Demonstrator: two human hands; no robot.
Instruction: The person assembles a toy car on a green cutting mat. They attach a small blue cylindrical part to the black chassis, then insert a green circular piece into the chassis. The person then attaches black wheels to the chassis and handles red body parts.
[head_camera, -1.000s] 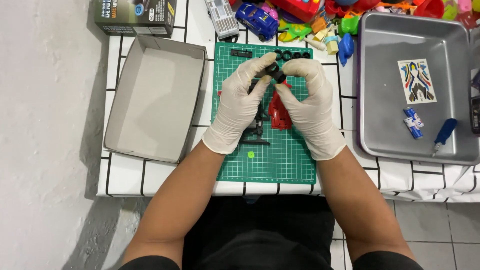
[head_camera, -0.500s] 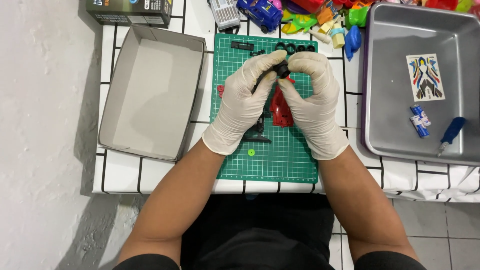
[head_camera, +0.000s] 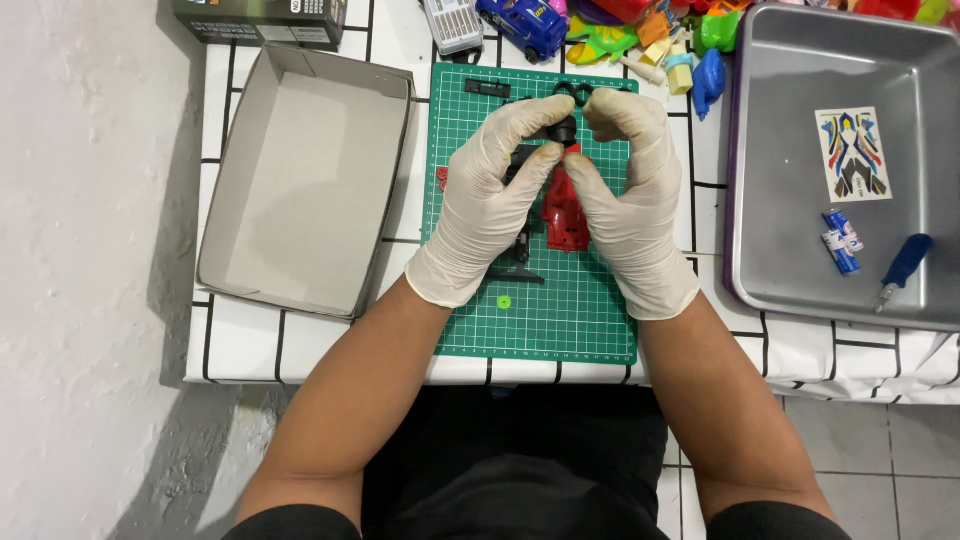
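Observation:
Both hands wear white gloves and meet over a green cutting mat (head_camera: 590, 310). My left hand (head_camera: 495, 195) and my right hand (head_camera: 630, 190) pinch a small black wheel (head_camera: 566, 130) between their fingertips. Just below the fingers lies a red toy car body (head_camera: 562, 212), touched by my right thumb. A black chassis part (head_camera: 522, 262) shows under my left palm. Small black parts (head_camera: 487, 87) lie at the mat's far edge, and a tiny green piece (head_camera: 504, 302) lies near its front.
An empty grey cardboard box (head_camera: 300, 180) stands to the left. A metal tray (head_camera: 800, 250) on the right holds a sticker sheet (head_camera: 852, 153), blue batteries (head_camera: 840, 240) and a blue-handled screwdriver (head_camera: 903, 268). Colourful toys (head_camera: 640, 30) crowd the back edge.
The camera view has shifted slightly. My fingers have kept working on the black wheel; the hands stay in nearly the same place over the red body.

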